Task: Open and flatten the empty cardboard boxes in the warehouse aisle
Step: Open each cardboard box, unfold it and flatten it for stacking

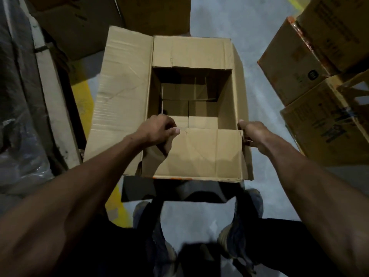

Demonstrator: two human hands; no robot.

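Overall light: dim and murky around me, colours muted.
Brightest patch: the grey floor (215, 21) beyond my hands.
Shadows: deep inside the open box (191, 92) ahead of my left hand (159, 130); a black shadow under the box's near edge.
Right hand (253, 134): back of it dark, little detail.
Focus: soft throughout; my forearms and shoes nearest me smeared.
Edges: wide-angle bend; stacked boxes (319, 56) right of my right hand lean outward.

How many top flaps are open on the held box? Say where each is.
4 on the box: left flap, far flap, near flap, right flap folded down outside.
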